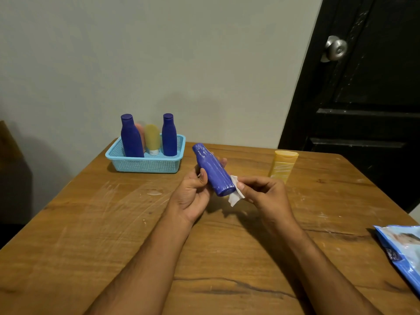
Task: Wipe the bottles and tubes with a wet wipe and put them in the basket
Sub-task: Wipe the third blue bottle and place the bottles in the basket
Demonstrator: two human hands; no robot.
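The left hand grips a blue bottle, the right hand pinches a wet wipe (at its base); a yellow tube stands behind on the table.

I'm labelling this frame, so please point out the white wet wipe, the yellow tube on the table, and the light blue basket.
white wet wipe [234, 197], head view, on its hanging lower part.
yellow plastic tube [283, 165], head view, mid-body.
light blue plastic mesh basket [145, 165], head view, front wall.
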